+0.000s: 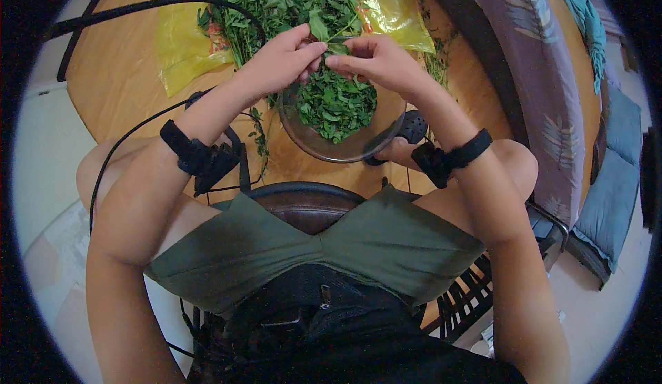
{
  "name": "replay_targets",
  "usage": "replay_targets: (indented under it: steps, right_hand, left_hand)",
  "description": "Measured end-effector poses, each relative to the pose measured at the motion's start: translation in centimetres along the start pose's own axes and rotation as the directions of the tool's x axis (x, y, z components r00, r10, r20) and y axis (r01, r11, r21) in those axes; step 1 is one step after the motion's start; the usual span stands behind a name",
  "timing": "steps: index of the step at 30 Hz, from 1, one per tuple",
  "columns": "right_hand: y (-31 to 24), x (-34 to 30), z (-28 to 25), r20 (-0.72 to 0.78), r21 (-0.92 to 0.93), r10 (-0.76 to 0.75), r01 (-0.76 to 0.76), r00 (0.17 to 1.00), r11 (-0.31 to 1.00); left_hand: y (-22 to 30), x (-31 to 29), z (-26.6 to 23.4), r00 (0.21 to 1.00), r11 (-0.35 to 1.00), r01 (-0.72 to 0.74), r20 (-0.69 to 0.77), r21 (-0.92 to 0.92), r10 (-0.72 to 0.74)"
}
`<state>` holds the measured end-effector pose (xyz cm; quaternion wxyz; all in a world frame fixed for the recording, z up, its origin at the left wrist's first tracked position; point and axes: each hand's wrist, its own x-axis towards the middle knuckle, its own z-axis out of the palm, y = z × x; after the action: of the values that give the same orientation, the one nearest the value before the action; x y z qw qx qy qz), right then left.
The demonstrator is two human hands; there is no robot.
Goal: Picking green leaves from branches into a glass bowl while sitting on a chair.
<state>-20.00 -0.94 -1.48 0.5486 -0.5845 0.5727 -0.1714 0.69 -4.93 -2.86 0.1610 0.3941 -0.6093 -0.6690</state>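
My left hand (283, 58) and my right hand (381, 62) meet over a clear bowl (331, 158), fingers pinched. Between them is a leafy green sprig (318, 27); one leaf sticks up beside my left fingertips, and a thin stem runs toward the right. Both hands appear to grip it, though the fingertips partly cover the hold. Inside the bowl lie loose picked leaves (338, 112). Just beyond my hands spreads a big heap of leafy green stems (283, 1).
A yellow plastic bag (181, 56) lies under the heap on the wood-coloured surface (121, 60). Black cables (124, 139) cross on the left. Stray stems (260, 136) lie left of the bowl. A patterned grey-purple cloth (545, 74) hangs at right; blue cushions (614, 184) lie beyond it.
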Motion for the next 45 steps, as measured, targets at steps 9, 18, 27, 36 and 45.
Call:
replay_targets:
  steps: [9,18,27,36,45]
  right_hand:
    - [0.4,0.3,-0.4,-0.151,0.183,-0.103,0.130,0.983,0.975]
    - [0.3,0.3,-0.4,-0.128,0.211,-0.061,0.088,0.990,0.974]
    - [0.4,0.3,-0.2,-0.154,0.159,-0.156,0.181,0.976,0.971]
    - [0.7,0.6,-0.1,-0.156,0.333,-0.041,0.091,0.987,0.938]
    - [-0.5,-0.2,0.1,-0.139,0.264,-0.151,0.184,0.979,0.947]
  left_hand:
    - [0.8,-0.2,-0.2,0.997,0.998,0.049,-0.069,0.037,-0.046]
    - [0.8,-0.4,-0.1,0.996,0.983,-0.052,-0.063,0.176,0.064]
    - [0.8,-0.2,-0.4,0.999,0.967,-0.016,-0.037,0.255,0.027]
    - [0.8,-0.4,0.2,0.997,0.988,-0.053,-0.040,0.148,0.060]
    - [0.0,0.0,-0.3,0.988,0.968,-0.124,-0.068,0.217,0.141]
